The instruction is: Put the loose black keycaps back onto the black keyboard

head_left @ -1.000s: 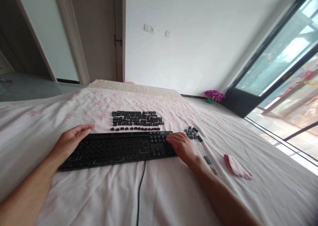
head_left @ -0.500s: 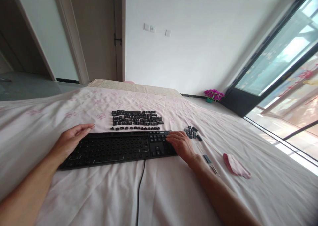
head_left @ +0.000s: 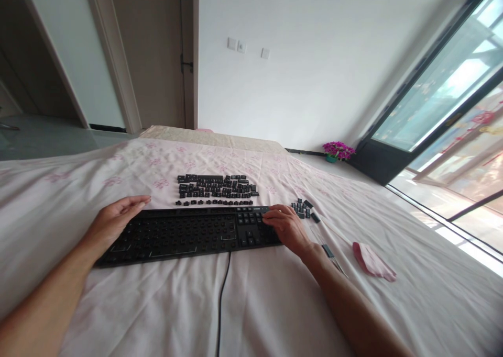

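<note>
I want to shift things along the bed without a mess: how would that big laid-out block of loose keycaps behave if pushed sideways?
The loose keycaps are many small separate pieces in rows, so they would probably scatter rather than slide as one. The bedsheet under them looks soft and wrinkled, so caps could likely snag and tip. They look light; the left hand could probably nudge them easily.

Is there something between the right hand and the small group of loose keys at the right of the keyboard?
Nothing visible. The right hand rests on the keyboard; only bare sheet separates it from the loose keys.
</note>
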Action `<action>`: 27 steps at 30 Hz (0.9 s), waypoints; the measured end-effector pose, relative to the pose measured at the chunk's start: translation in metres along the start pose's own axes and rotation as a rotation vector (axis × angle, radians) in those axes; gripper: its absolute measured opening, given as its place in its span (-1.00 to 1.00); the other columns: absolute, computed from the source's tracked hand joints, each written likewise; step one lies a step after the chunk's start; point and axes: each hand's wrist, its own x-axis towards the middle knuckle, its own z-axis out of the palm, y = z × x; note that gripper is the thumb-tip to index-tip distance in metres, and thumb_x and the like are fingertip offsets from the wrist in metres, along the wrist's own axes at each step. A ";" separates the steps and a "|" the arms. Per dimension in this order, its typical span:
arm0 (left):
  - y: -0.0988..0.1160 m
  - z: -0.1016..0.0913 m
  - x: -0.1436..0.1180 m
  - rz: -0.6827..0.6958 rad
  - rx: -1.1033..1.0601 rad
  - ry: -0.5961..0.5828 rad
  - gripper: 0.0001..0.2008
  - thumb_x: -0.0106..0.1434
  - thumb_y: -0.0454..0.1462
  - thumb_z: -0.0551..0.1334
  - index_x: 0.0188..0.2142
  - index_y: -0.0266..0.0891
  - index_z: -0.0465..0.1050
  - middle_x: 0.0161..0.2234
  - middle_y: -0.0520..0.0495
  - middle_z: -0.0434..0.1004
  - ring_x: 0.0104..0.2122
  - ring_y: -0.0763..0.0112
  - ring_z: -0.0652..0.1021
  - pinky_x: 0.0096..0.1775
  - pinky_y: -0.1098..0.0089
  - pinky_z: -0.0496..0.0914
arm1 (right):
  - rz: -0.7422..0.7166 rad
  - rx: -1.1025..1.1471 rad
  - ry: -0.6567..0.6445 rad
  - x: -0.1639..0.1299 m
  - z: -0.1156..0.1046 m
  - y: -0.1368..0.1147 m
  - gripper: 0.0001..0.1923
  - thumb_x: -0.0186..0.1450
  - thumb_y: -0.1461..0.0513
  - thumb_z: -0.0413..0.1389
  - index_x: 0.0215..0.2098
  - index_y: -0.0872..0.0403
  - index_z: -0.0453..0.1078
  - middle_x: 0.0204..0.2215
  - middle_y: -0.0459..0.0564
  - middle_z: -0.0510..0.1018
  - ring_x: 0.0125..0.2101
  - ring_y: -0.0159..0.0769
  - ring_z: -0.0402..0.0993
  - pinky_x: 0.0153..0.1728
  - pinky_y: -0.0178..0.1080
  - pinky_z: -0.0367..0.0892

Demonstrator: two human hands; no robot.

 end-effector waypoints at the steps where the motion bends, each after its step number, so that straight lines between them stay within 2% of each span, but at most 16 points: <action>1: -0.001 0.000 0.000 0.001 0.000 0.002 -0.41 0.12 0.06 0.26 0.02 -0.27 0.46 0.10 -0.21 0.47 0.14 0.12 0.40 0.22 0.23 0.12 | 0.008 -0.003 -0.004 0.000 0.000 0.000 -0.71 0.32 0.33 0.03 -0.25 -0.09 0.58 -0.19 -0.08 0.62 -0.06 -0.20 0.42 -0.04 -0.08 0.30; 10: -0.004 0.000 0.001 0.011 -0.006 0.024 -0.40 0.09 0.09 0.27 0.00 -0.25 0.48 0.06 -0.17 0.52 0.11 0.14 0.44 0.21 0.22 0.15 | 0.055 0.020 -0.033 -0.010 0.003 0.000 -0.53 0.19 0.48 0.00 -0.18 -0.12 0.57 -0.07 -0.12 0.58 0.05 -0.13 0.32 0.16 0.10 0.11; 14: 0.000 0.001 0.000 -0.009 0.004 0.016 -0.41 0.09 0.09 0.27 0.00 -0.23 0.48 0.07 -0.14 0.51 0.12 0.16 0.43 0.22 0.23 0.14 | 0.132 0.109 0.087 -0.014 0.006 0.006 -0.41 0.13 0.52 -0.08 -0.13 -0.13 0.55 -0.05 -0.12 0.56 0.02 -0.19 0.34 0.05 0.01 0.27; 18: 0.000 0.001 0.000 -0.002 0.006 0.018 -0.43 0.10 0.08 0.26 -0.01 -0.22 0.48 0.08 -0.12 0.50 0.13 0.17 0.42 0.23 0.24 0.12 | 0.197 0.112 0.225 -0.014 0.005 0.008 -0.40 0.13 0.52 -0.11 -0.12 -0.13 0.55 -0.11 -0.10 0.58 -0.03 -0.22 0.36 0.02 -0.02 0.31; 20: -0.001 0.000 0.001 0.001 0.003 0.016 -0.42 0.10 0.08 0.27 0.00 -0.23 0.48 0.08 -0.15 0.50 0.13 0.14 0.41 0.23 0.21 0.11 | 0.200 0.076 0.192 -0.014 0.003 0.005 -0.39 0.12 0.52 -0.10 -0.09 -0.12 0.54 -0.06 -0.08 0.55 0.01 -0.20 0.34 0.04 -0.01 0.29; 23: -0.005 -0.001 0.002 0.000 0.000 0.006 -0.40 0.10 0.08 0.27 0.02 -0.24 0.47 0.08 -0.17 0.49 0.13 0.12 0.41 0.23 0.20 0.11 | 0.155 0.006 0.048 -0.014 0.002 -0.001 -0.36 0.06 0.53 -0.07 -0.07 -0.12 0.53 0.03 -0.10 0.50 0.10 -0.13 0.25 0.08 0.04 0.23; 27: -0.007 -0.002 0.004 -0.014 0.008 -0.003 -0.41 0.10 0.09 0.26 0.03 -0.19 0.46 0.09 -0.13 0.49 0.13 0.16 0.42 0.23 0.24 0.11 | 0.109 -0.028 -0.054 -0.016 0.004 -0.007 -0.35 0.04 0.53 -0.06 -0.08 -0.13 0.54 0.02 -0.13 0.51 0.14 -0.10 0.21 0.13 0.07 0.17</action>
